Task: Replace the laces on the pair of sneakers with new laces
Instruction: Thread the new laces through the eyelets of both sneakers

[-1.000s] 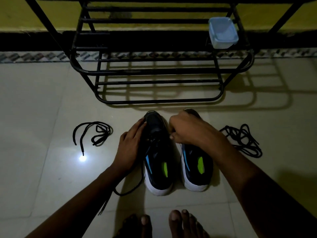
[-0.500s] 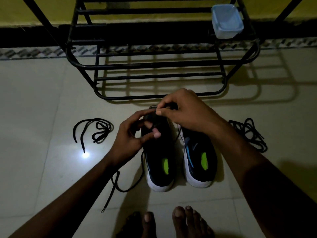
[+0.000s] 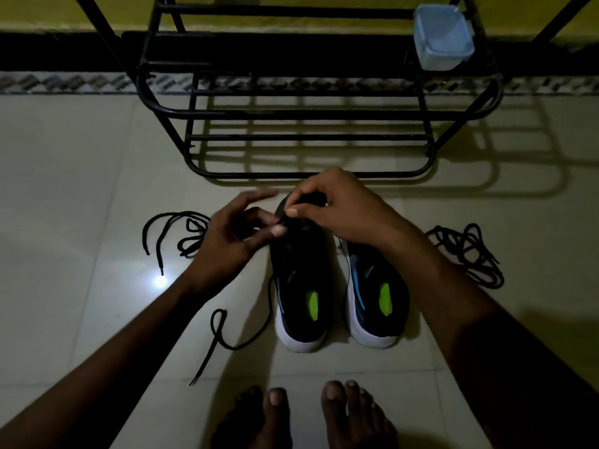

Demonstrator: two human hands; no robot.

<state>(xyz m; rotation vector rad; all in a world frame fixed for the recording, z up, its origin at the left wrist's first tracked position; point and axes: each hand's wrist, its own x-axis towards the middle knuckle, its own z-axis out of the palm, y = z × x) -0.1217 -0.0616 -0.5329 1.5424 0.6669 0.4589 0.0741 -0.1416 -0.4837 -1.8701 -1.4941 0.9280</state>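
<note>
Both hands are working at the far end of the left black sneaker with the white sole and lime-green insole patch (image 3: 299, 286), which is standing on the pale tiled floor (image 3: 64, 189) with its toe pointing to twelve o'clock. The right hand (image 3: 337, 209) is reaching across, thumb and forefinger curled tight and pinching the thin black lace (image 3: 233, 345) right at the toe end of the eyelets. The left hand (image 3: 233, 241) is coming in from nine o'clock with its thumb pressing toward its bent fingers and one finger sticking out. It is blurred, so I cannot tell whether it is holding anything. The free length of that lace is trailing out of the shoe toward seven o'clock, looping on the floor. The matching right sneaker (image 3: 376, 293) is sitting just beside its partner at three o'clock. A loose black shoelace (image 3: 175, 234) is lying at nine o'clock of the pair, and a tangled bundle of black laces (image 3: 466, 254) at three o'clock. At twelve o'clock a black metal shoe rack (image 3: 308, 115) is carrying a clear plastic tub (image 3: 442, 37); bare feet (image 3: 353, 413) are showing at six o'clock
</note>
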